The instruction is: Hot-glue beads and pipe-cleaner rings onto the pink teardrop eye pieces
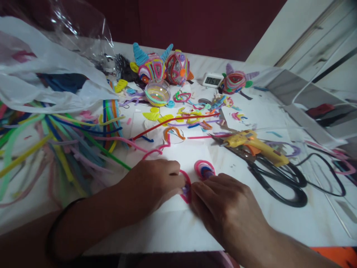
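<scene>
My left hand [158, 182] and my right hand [225, 201] meet over a sheet of white paper [192, 149], with fingers closed. Pinched between them is a small piece made of bent pink pipe cleaner [186, 175], with a bit of purple inside; my fingers cover part of it. Just above my right hand lies a coiled piece [201, 165] in pink, white and blue. A wavy pink pipe cleaner [153, 152] runs out beyond my left hand, and an orange bent one [175, 130] sits past it.
Loose pipe cleaners [55, 141] fan out at left under a plastic bag [41, 74]. Black-handled scissors [279, 182] and a yellow glue gun [253, 145] lie at right. Behind stand colourful round figures [152, 67], a clear bowl [157, 93] and a digital clock [212, 80].
</scene>
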`<state>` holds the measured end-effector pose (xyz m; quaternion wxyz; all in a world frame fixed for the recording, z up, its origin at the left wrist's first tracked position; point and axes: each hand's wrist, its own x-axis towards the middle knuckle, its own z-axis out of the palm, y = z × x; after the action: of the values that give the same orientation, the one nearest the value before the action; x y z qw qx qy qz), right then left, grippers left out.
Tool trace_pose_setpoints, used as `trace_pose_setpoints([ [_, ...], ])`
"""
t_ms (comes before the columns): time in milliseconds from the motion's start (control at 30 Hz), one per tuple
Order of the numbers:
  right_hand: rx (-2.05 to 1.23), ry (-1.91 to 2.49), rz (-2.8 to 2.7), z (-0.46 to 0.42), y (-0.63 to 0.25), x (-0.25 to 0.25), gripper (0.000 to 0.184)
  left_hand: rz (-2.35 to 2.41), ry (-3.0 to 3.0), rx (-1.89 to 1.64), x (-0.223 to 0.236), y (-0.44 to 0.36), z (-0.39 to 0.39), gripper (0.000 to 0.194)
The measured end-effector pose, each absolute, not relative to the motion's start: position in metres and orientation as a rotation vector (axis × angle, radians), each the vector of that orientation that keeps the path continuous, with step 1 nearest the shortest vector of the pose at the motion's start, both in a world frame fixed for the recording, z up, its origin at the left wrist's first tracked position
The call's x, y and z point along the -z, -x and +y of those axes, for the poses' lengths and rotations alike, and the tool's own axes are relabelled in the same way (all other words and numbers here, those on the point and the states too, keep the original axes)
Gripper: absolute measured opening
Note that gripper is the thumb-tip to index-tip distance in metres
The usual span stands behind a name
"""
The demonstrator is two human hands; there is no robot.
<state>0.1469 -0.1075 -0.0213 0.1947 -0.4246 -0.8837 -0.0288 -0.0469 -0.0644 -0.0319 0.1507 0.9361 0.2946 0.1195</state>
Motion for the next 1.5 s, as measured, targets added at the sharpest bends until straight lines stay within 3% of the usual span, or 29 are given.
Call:
trace_pose_setpoints([
  [667,0.149,1.204,-2.452,-0.106,-0.144,0.025,0.026,0.848,-2.708,-0.357,0.034,0.046,-0.065,0.022],
  [867,0.141,1.180,-2.385,-0.106,-0.145,0.026,0.021,0.848,-2.453,-0.486,0.029,0.049,-0.058,0.009],
  [1033,0.155,1.194,-2.319,-0.104,-0.144,0.028,0.019,0.848,-2.346,-0.768,0.028,0.046,-0.055,0.016],
  [1500,-0.011,1.226,-2.259,-0.101,-0.143,0.028,0.015,0.922,-2.416,-0.695,0.035,0.041,-0.058,0.024],
])
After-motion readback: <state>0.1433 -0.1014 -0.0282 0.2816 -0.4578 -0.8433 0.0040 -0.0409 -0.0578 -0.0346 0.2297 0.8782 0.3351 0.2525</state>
